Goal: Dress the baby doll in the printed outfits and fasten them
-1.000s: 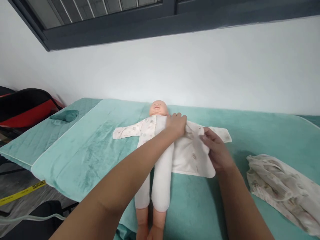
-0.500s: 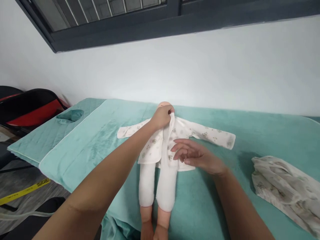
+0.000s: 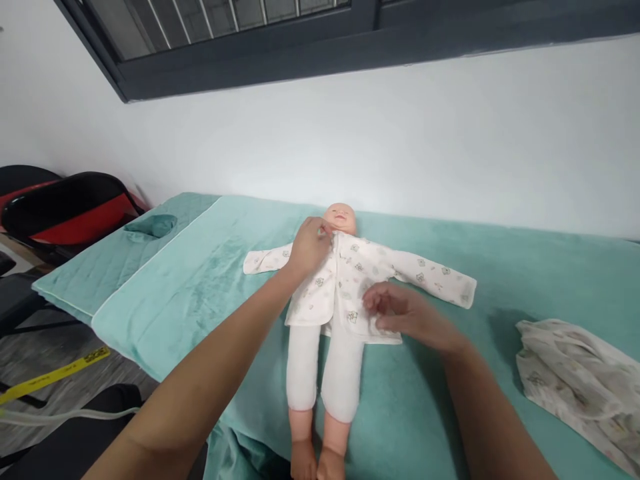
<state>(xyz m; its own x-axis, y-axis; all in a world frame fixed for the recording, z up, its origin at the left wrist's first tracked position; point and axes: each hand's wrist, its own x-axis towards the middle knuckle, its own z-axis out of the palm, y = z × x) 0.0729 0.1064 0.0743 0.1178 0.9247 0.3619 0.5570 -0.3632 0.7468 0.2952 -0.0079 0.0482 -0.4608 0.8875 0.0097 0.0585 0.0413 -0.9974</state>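
Note:
A baby doll [image 3: 341,215] lies on its back with its head toward the wall, in white leggings [image 3: 341,380] that leave its lower legs bare. Over its body is a white patterned baby shirt [image 3: 360,267], sleeves stretched out to both sides and front edges running down the middle. My left hand [image 3: 309,248] is at the collar, thumb and fingers pinched together on the shirt's edge beside the doll's neck. Above the shirt's lower right front hovers my right hand [image 3: 400,310], its fingers loosely bent and apart, holding nothing, slightly blurred.
Teal plush cloth covers the bed [image 3: 210,293], which has a face hole [image 3: 150,227] at its left end. A crumpled patterned white cloth [image 3: 575,380] lies to the right. Black-and-red chairs [image 3: 85,213] stand at left. Behind the bed rises a white wall [image 3: 350,147] below a dark window frame [image 3: 300,47].
The shirt's front panel, lifted by my left hand before, now lies flat. My left hand has lowered toward the left of the collar, uncovering the doll's face. The view has shifted slightly.

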